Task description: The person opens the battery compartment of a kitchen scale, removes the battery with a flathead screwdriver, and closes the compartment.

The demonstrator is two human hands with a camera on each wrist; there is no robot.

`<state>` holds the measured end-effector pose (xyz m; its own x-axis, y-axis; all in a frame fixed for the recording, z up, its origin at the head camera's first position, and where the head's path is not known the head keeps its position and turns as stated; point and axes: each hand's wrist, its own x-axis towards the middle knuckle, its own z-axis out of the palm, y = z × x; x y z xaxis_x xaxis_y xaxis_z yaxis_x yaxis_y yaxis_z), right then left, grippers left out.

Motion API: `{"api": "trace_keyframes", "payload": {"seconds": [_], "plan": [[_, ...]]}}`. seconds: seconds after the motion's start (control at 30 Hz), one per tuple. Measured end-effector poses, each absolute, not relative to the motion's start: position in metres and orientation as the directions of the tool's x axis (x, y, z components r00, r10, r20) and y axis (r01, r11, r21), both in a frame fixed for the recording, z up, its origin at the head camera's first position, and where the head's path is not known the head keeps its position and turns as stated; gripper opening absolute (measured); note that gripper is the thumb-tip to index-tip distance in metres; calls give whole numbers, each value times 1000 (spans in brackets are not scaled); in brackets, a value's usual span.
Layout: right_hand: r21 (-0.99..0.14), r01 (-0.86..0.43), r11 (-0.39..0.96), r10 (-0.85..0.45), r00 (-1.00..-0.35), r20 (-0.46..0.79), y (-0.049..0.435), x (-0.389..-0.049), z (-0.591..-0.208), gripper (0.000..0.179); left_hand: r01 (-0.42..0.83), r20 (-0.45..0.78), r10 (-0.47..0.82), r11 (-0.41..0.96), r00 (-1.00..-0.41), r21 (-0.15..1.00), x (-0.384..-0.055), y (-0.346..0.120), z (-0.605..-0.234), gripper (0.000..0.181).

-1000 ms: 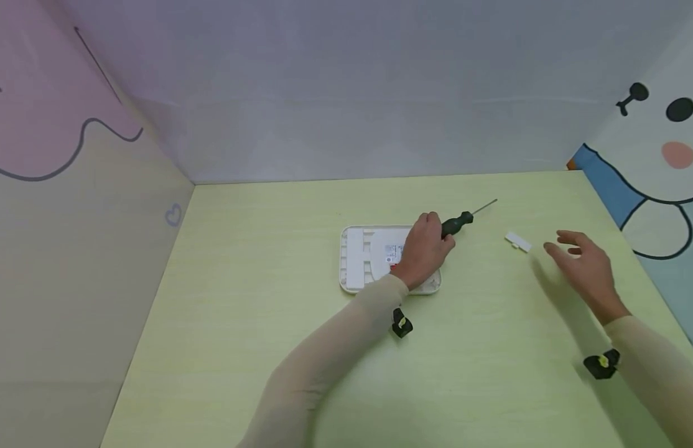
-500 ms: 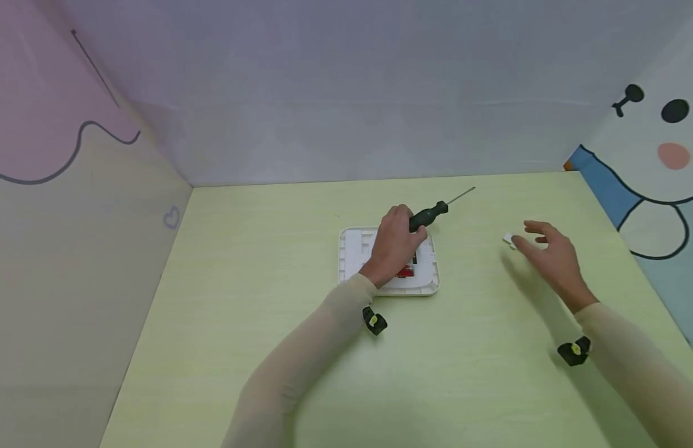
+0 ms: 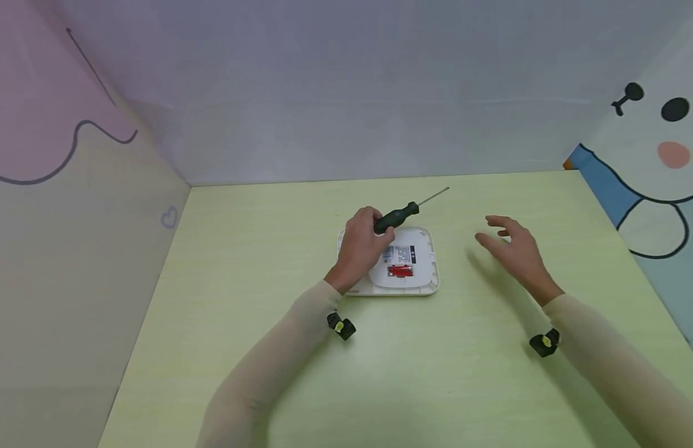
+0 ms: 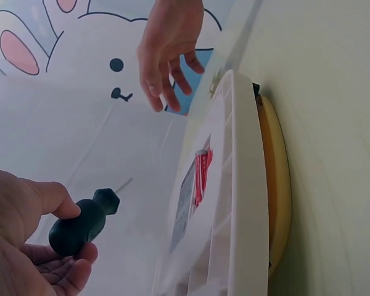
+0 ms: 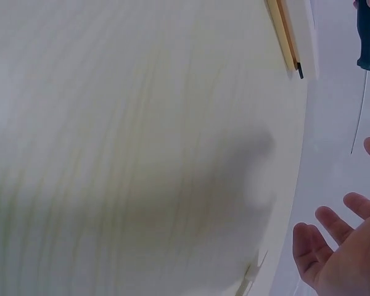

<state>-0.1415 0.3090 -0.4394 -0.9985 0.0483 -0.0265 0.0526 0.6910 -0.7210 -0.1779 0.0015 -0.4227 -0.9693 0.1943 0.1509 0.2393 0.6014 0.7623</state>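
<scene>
My left hand [image 3: 360, 246] grips the dark green handle of a screwdriver [image 3: 399, 216], whose thin shaft points up and to the right. Below that hand lies a white rectangular device [image 3: 425, 249] with rounded corners, a printed label and red batteries [image 3: 400, 271] in a recess. Seen from the left wrist, the device [image 4: 250, 185] has a yellow-orange layer [image 4: 279, 185] on its underside. My right hand [image 3: 514, 252] hovers to the right of the device, fingers loosely bent and apart, holding nothing. The small white piece from earlier is hidden behind it in the head view.
Device and hands are over a pale yellow-green table [image 3: 257, 249]. A grey-white wall [image 3: 380, 93] stands at the back, with cartoon-printed side walls [image 3: 660, 205] to the left and right. Small black wrist cameras [image 3: 544, 342] hang under both forearms.
Both hands have moved left, the left one carrying the screwdriver and uncovering the label and batteries. My right hand has passed over the small white piece, which is now out of sight in the head view.
</scene>
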Motion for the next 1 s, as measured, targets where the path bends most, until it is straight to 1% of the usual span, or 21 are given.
{"api": "trace_keyframes", "payload": {"seconds": [0.27,0.67,0.83,1.0], "plan": [[-722,23,691,-4,-999,-36,290,-146,-441,63,253,192,166,606,-967,754,-174,-36,-425,23],[-709,-47,704,-132,-989,-66,258,-155,-450,67,218,191,110,594,-976,775,-160,-89,-423,24],[-699,-91,709,-185,-981,-61,248,-155,-455,66,200,181,93,598,-979,776,-151,-104,-421,25],[-679,-106,726,-218,-973,-80,239,-153,-458,67,186,169,86,608,-982,772,-143,-115,-421,25]]}}
